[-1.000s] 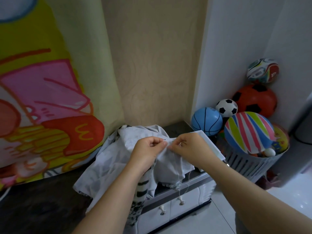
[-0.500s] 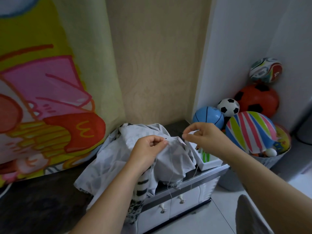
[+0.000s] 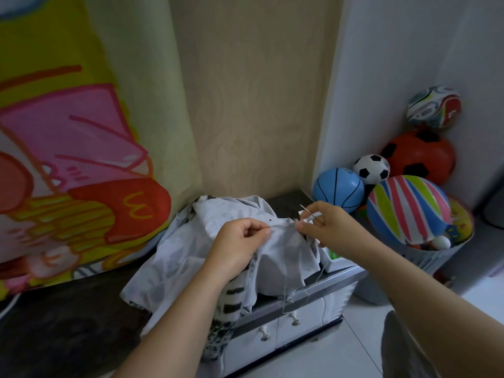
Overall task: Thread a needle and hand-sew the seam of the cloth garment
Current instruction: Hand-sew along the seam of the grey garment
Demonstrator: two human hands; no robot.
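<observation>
A pale grey cloth garment [image 3: 191, 249] with black-and-white patterned parts lies bunched on a dark-topped low cabinet [image 3: 283, 205]. My left hand [image 3: 240, 241] pinches a raised fold of the garment at its seam. My right hand [image 3: 324, 222] is just right of that fold and pinches a thin needle [image 3: 305, 209] whose tip points up and to the left. A pale thread [image 3: 285, 290] hangs from the seam down past the cabinet's front edge.
A small white box [image 3: 336, 261] sits on the cabinet behind my right wrist. A basket [image 3: 425, 257] piled with balls stands at the right: a blue ball [image 3: 338, 188], a striped ball [image 3: 406, 208]. A bright cartoon curtain [image 3: 68, 145] hangs at left. White drawers [image 3: 275, 328] lie below.
My right hand drew the needle out to the right, away from the cloth, then came back down next to the fold. My left hand kept its pinch on the seam.
</observation>
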